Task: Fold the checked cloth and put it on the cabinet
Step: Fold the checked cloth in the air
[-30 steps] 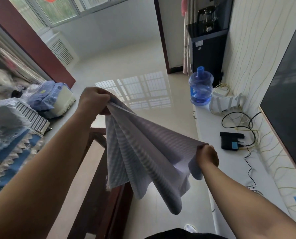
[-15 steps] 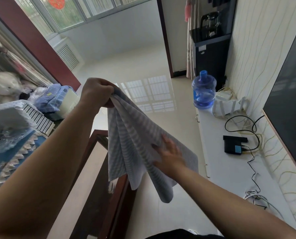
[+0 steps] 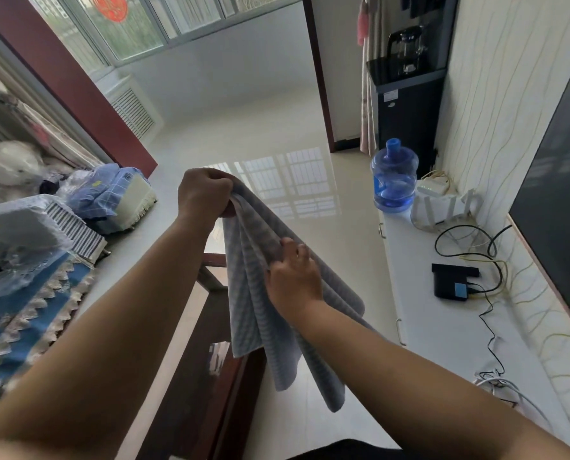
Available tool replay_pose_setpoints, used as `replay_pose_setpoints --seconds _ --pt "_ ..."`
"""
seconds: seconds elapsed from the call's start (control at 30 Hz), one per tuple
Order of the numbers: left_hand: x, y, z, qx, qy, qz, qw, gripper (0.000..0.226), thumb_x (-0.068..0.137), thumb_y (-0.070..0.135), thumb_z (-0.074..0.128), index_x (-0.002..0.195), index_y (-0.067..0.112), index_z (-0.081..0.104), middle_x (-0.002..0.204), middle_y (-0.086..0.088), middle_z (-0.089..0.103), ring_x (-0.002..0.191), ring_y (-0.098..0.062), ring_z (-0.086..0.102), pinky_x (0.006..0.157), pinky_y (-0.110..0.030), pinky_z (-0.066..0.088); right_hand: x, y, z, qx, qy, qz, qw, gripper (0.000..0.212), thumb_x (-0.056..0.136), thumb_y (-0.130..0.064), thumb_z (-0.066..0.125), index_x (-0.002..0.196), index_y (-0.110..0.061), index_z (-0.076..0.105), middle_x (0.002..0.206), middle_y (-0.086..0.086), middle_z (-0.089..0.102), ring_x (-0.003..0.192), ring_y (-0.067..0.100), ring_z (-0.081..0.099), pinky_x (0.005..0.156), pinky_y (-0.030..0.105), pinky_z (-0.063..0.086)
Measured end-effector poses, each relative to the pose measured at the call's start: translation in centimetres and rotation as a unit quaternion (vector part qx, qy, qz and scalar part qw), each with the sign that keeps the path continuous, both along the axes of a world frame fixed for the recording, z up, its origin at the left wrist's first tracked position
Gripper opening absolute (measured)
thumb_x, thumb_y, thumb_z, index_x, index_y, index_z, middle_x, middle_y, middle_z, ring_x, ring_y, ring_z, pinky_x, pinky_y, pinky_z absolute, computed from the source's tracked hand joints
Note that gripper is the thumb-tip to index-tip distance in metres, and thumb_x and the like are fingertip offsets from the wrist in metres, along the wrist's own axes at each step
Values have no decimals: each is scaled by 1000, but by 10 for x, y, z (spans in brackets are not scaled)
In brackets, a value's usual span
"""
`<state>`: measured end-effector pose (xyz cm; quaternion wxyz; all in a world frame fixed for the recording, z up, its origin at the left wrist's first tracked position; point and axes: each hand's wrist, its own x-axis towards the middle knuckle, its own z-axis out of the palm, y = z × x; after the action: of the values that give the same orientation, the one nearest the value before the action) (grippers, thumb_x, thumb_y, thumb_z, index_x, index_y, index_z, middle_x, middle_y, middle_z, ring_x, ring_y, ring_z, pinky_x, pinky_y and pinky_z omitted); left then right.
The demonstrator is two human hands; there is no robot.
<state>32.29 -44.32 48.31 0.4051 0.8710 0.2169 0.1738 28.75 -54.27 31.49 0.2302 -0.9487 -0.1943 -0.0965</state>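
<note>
Head view: the left hand (image 3: 204, 194) grips the gathered top of the checked cloth (image 3: 253, 293), which hangs in mid-air; the right hand (image 3: 293, 277) pinches a fold lower down. Folding is under way; next, align the layers, then carry them to the white cabinet (image 3: 442, 327) at right.

Two hands (image 3: 204, 195) (image 3: 293, 277), one checked cloth (image 3: 253, 313), one water bottle (image 3: 393, 177).

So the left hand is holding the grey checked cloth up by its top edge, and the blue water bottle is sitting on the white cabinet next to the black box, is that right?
Not quite. The head view shows the blue plastic water bottle standing on the shiny floor at the far end of the long white cabinet, not on it. The rest holds: the left hand holds the grey checked cloth up by its top edge, and the small black box lies on the cabinet.
</note>
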Motion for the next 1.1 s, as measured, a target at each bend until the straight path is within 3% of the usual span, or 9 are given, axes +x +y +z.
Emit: replay_pose_setpoints --seconds 0.07,0.17,0.27,0.6,0.73,0.8,0.87,0.97,1.1 --pt "2 -4 -2 -5 -13 4 1000 35 77 -2 49 62 25 66 63 3 64 48 -4 61 38 -11 44 -8 0 1 -18 45 22 999 38 92 -30 56 125 -13 56 152 16 19 132 44 27 105 55 36" --pt "7 -10 -6 -14 -19 0 1000 34 74 -2 47 64 23 68 64 3 65 56 -12 65 45 -15 52 -19 11 18 -59 53 39 996 74 92 -37 54 149 -23 9 155 15 -20 140 50 -9 110 64 13" --pt "12 -16 -10 -1 -9 -11 1000 36 71 0 45 60 25 69 64 3 68 65 -23 69 64 -28 60 -7 22 40 -63 37 3 997 82 90 -37 58 150 -21 3 152 17 -28 141 49 -7 109 66 17" --pt "14 -17 -19 14 55 -37 998 36 63 4 43 70 14 76 70 -7 74 62 -23 72 69 -40 62 22 8 68 -35 109 -50 992 67 91 -50 49 143 -18 23 149 22 23 130 45 37 96 53 46" --pt "7 -11 -21 65 91 -71 991 35 63 4 46 71 16 77 69 -4 74 63 -20 72 67 -38 62 16 0 55 195 -3 -45 980 45 90 -46 56 115 -10 52 113 10 56 92 25 65 77 36 57" --pt "4 -8 -21 85 106 -77 988 29 68 1 51 73 15 75 73 -6 72 64 -22 71 66 -38 62 24 -10 57 380 50 -12 924 36 91 -35 58 116 -11 48 113 6 58 96 20 64 82 32 56" --pt "1 -6 -20 102 118 -83 984 24 73 0 53 76 15 72 77 -5 70 65 -21 69 65 -36 62 41 -21 62 455 137 57 878 38 92 -19 56 127 -14 42 129 5 53 116 16 54 96 29 47" --pt "-4 -5 -19 119 130 -92 980 27 74 1 51 76 17 72 74 -1 67 65 -20 69 65 -34 62 67 -27 62 350 256 166 885 38 91 -31 58 126 -22 47 121 -2 60 109 8 56 89 25 44" --pt "-10 1 -24 128 150 -84 977 27 74 1 52 72 19 73 70 -1 67 61 -20 69 63 -35 62 74 -27 66 220 199 176 939 24 87 -40 58 73 -21 53 70 -6 56 63 10 50 62 28 41"
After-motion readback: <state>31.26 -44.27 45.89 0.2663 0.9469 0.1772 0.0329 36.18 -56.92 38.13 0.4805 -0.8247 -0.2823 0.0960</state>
